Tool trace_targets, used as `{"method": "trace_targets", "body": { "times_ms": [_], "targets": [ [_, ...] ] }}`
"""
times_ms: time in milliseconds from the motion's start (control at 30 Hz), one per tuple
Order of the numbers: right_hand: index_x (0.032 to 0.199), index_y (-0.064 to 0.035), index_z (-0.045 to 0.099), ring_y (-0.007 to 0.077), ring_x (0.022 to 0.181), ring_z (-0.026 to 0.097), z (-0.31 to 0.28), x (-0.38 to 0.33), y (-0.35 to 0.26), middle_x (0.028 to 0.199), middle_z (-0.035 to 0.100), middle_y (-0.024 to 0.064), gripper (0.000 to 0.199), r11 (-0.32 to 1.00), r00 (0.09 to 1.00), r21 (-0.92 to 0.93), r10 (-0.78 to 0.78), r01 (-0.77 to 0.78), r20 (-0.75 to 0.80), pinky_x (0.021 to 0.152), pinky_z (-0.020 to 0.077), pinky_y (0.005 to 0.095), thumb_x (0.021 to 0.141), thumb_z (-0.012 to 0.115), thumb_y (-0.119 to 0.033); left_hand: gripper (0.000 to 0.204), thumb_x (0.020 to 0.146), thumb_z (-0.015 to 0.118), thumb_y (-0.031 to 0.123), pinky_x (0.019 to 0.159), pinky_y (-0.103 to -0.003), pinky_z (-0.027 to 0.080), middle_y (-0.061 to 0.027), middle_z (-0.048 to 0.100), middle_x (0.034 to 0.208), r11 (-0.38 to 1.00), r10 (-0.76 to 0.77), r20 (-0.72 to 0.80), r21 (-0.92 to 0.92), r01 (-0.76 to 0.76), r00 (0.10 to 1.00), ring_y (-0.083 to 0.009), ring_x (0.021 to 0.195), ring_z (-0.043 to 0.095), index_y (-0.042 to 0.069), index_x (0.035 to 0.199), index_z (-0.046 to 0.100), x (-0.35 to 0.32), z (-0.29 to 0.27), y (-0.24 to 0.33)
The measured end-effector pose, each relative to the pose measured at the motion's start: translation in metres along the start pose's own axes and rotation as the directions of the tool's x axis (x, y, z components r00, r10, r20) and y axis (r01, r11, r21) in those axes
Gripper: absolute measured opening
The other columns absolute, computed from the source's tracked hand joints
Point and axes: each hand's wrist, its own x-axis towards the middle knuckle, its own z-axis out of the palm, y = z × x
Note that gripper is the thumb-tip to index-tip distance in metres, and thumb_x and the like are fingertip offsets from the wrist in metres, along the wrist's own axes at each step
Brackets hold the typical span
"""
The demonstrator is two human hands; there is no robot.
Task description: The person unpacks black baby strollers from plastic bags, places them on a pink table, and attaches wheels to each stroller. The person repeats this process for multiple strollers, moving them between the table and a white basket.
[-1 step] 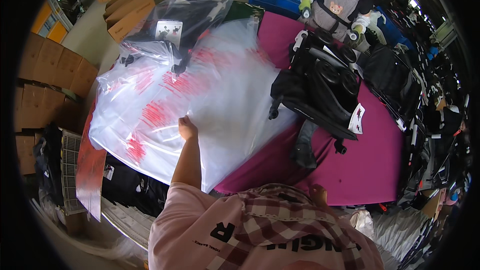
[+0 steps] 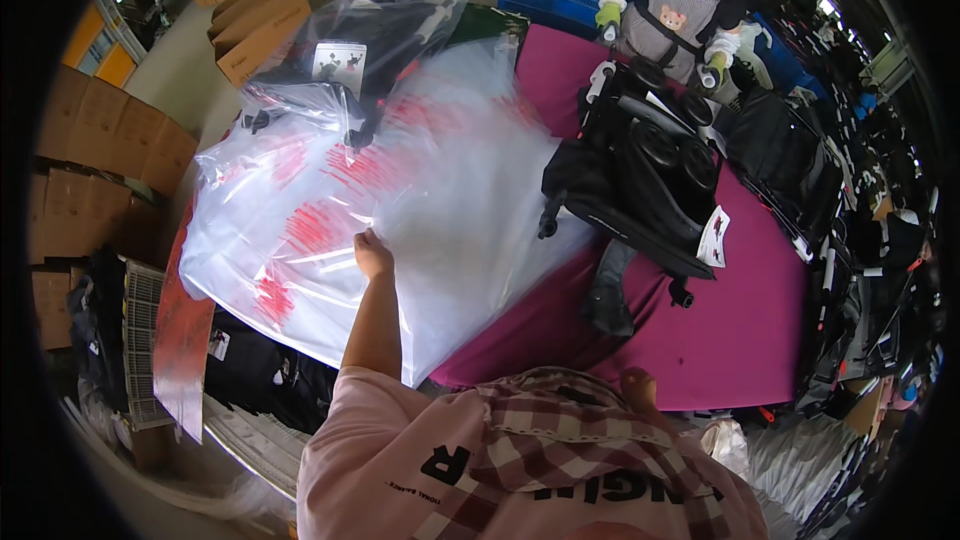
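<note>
On the magenta-covered table [image 2: 740,345] lies red-streaked plastic sheeting [image 2: 460,230], the left hand [image 2: 374,254] pinching it; the right hand is hidden from me. A light, even grip should keep such thin film from creasing or tearing.

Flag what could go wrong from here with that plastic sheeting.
The plastic sheeting might stretch or tear where the left hand appears to grip it. The bagged black bundle rests over its far end, so a pull could drag the bundle along. The black wheeled frame overlaps the sheeting's right side and might snag it.
</note>
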Motion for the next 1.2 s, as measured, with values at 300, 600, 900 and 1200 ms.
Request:
{"method": "trace_targets", "body": {
  "times_ms": [300,600,900,1200],
  "targets": [
    [0.092,-0.0017,0.067,0.0279,0.076,0.067,-0.02,0.056,-0.069,0.081,0.068,0.0157,0.034,0.944,0.972,0.261,-0.226,0.203,0.061,0.067,0.0516,0.037,0.088,0.061,-0.035,0.023,0.093,0.056,0.022,0.063,-0.044,0.047,-0.0234,0.062,0.074,0.927,0.356,0.389,-0.034,-0.373,0.849,-0.0427,0.072,0.061,0.0,0.087,0.059,-0.135,-0.07,0.054],
    [0.133,-0.0072,0.045,0.023,0.106,0.059,0.048,0.108,-0.164,0.119,0.061,0.0145,0.067,0.541,0.659,0.618,-0.147,-0.57,0.737,0.088,0.0452,0.0358,0.09,0.053,-0.058,0.028,0.091,0.054,0.034,0.071,-0.05,0.048,-0.0225,0.064,0.085,0.872,-0.179,0.706,0.436,-0.222,0.685,-0.0443,0.084,0.06,0.008,0.093,0.063,-0.314,-0.181,-0.014],
    [0.101,-0.005,0.065,0.0318,0.07,0.061,0.092,0.12,-0.15,0.081,0.063,0.0121,0.026,0.774,0.834,0.39,-0.551,0.499,0.025,0.065,0.0503,0.0405,0.075,0.065,-0.008,0.029,0.087,0.065,0.032,0.075,-0.042,0.051,-0.016,0.066,0.093,0.846,-0.197,0.672,0.484,-0.222,0.713,-0.0321,0.085,0.065,0.004,0.095,0.065,-0.326,-0.203,-0.122],
    [0.105,-0.0163,0.07,0.0287,0.08,0.061,-0.003,0.047,-0.131,0.09,0.056,0.0104,0.031,0.637,0.589,0.197,-0.768,0.745,0.252,0.068,0.0505,0.0384,0.078,0.059,-0.004,0.035,0.089,0.065,0.025,0.073,-0.031,0.05,-0.0103,0.067,0.093,0.967,-0.016,0.792,-0.143,0.212,0.61,-0.0178,0.082,0.063,-0.005,0.106,0.063,-0.217,0.003,0.042]
  ]
}}
